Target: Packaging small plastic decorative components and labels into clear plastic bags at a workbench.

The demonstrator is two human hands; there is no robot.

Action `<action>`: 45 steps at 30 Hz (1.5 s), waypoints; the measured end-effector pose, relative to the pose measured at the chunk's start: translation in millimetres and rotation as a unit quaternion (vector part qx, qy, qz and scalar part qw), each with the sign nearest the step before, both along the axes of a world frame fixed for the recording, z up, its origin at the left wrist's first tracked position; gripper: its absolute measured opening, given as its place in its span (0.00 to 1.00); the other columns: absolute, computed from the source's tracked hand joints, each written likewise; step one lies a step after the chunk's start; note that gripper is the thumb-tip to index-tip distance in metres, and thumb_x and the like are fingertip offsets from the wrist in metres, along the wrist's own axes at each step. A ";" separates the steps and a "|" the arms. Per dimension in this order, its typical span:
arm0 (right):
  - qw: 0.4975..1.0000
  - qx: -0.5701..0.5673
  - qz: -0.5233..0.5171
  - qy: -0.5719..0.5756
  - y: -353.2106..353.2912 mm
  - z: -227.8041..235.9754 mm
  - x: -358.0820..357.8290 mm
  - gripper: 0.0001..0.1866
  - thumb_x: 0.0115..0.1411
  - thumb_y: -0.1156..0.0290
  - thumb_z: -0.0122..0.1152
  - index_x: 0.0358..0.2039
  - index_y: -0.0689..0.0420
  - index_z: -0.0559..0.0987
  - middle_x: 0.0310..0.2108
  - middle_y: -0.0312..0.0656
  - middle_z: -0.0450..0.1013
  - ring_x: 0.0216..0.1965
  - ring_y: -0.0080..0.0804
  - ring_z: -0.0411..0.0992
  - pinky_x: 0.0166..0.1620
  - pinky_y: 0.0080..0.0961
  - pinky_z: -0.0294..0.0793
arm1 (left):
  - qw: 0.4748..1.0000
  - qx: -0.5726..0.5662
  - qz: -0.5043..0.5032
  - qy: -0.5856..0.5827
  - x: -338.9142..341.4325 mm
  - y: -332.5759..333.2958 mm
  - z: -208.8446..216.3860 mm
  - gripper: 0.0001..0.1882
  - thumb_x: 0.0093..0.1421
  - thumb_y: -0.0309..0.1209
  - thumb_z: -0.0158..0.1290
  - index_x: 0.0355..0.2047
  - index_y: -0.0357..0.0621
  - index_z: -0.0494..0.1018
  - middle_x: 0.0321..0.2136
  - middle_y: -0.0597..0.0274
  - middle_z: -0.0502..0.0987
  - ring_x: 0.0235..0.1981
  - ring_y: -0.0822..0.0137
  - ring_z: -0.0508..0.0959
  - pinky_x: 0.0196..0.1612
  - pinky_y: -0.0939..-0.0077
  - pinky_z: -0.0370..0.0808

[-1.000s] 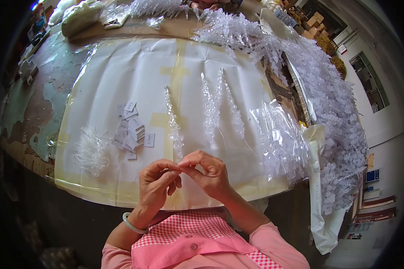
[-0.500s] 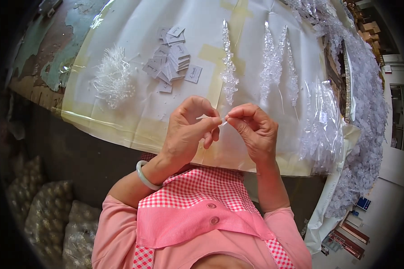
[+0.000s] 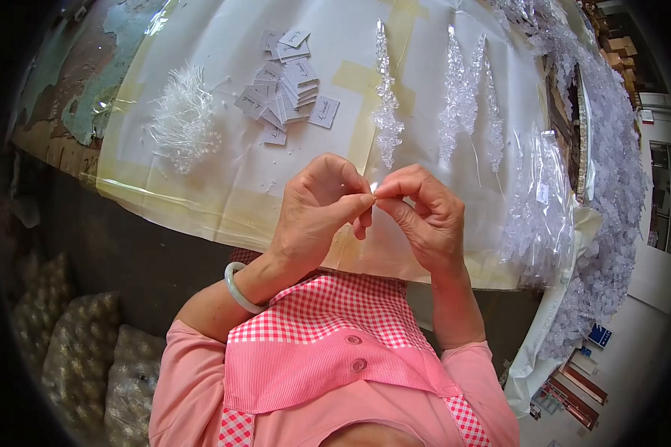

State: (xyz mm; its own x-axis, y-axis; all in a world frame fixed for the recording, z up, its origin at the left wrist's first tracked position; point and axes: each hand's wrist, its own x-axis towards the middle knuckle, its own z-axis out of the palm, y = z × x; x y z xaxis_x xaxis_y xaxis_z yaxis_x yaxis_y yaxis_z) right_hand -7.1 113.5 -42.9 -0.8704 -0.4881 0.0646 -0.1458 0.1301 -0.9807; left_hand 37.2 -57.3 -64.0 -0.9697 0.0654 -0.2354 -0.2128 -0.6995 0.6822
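Observation:
My left hand (image 3: 322, 203) and my right hand (image 3: 426, 214) meet above the near part of the covered table, thumb and forefinger of each pinched together. Whatever lies between their tips is too small to make out. Just beyond the fingers lies a clear, glittering icicle-shaped ornament (image 3: 387, 112), with more of the same kind (image 3: 455, 104) to its right. A scattered stack of small white printed tags (image 3: 298, 82) sits farther left. Left of the tags is a tangled heap of thin white plastic strings (image 3: 185, 127).
Clear plastic bags of ornaments (image 3: 538, 216) lie at the table's right edge. Beyond them spreads a large mass of clear ornaments (image 3: 608, 186). Bulging sacks (image 3: 82, 350) stand on the floor at lower left. Yellowish tape (image 3: 358, 77) runs across the table's sheet (image 3: 231, 201).
The fingertips of both hands have drawn closer together, hiding the small whitish bit between them. The whole view has shifted slightly; the things on the table lie as before.

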 end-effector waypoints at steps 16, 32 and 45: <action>0.998 -0.045 -0.004 -0.033 -0.9 -4.5 1.8 0.07 0.56 0.87 0.61 0.36 0.65 0.79 0.36 0.41 0.72 0.39 0.26 0.72 0.44 0.21 0.73 | 1.000 0.013 0.001 0.004 -0.4 -1.0 -2.5 0.09 0.58 0.16 0.53 0.34 0.39 0.65 0.29 0.57 0.74 0.24 0.70 0.77 0.23 0.79 0.76; 1.000 -0.015 -0.024 -0.002 -9.7 -8.4 20.0 0.05 0.55 0.79 0.66 0.31 0.60 0.78 0.30 0.38 0.74 0.32 0.27 0.74 0.38 0.22 0.72 | 0.978 -0.148 -0.037 0.140 6.4 -21.1 -0.6 0.12 0.55 0.08 0.52 0.31 0.37 0.64 0.29 0.55 0.73 0.23 0.71 0.76 0.24 0.80 0.77; 0.980 0.089 -0.072 0.163 43.3 -5.3 16.5 0.08 0.53 0.76 0.66 0.36 0.57 0.82 0.34 0.41 0.75 0.36 0.33 0.74 0.40 0.26 0.73 | 0.966 -0.232 0.000 0.116 3.5 -40.5 2.8 0.13 0.54 0.10 0.53 0.38 0.38 0.68 0.29 0.61 0.74 0.24 0.77 0.73 0.26 0.87 0.70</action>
